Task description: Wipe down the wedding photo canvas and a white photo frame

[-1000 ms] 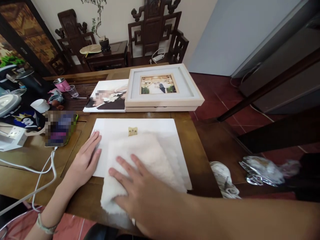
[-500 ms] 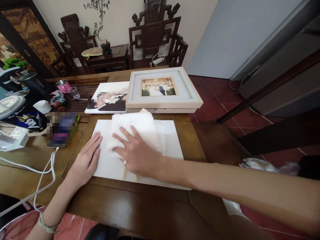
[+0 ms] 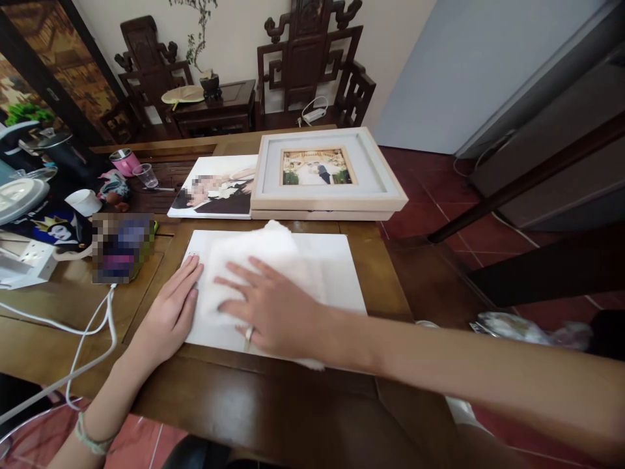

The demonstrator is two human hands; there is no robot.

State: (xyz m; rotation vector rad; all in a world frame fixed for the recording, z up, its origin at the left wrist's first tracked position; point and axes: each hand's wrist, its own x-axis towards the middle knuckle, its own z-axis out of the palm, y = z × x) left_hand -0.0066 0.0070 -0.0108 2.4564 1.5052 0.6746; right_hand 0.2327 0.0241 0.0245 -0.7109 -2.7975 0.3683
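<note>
A white board point(image 3: 336, 273) lies flat on the wooden table point(image 3: 273, 404) in front of me. On it rests a white fluffy cloth point(image 3: 254, 257). My right hand point(image 3: 273, 306) lies flat on the cloth with fingers spread, a ring on one finger. Pressed flat on the board's left edge is my left hand point(image 3: 168, 312), fingers stretched out and holding nothing.
Behind the board are a light wooden picture frame point(image 3: 327, 174) and a flat photo print point(image 3: 215, 189). At the left are a white cable point(image 3: 92, 326), a white mug point(image 3: 84, 202), a pink cup point(image 3: 122, 161) and other clutter. Dark carved chairs stand at the back.
My right hand pushed the cloth from the near edge away across the board, then drew it slightly back toward me. The small yellow piece on the board is now covered. My left hand stayed put.
</note>
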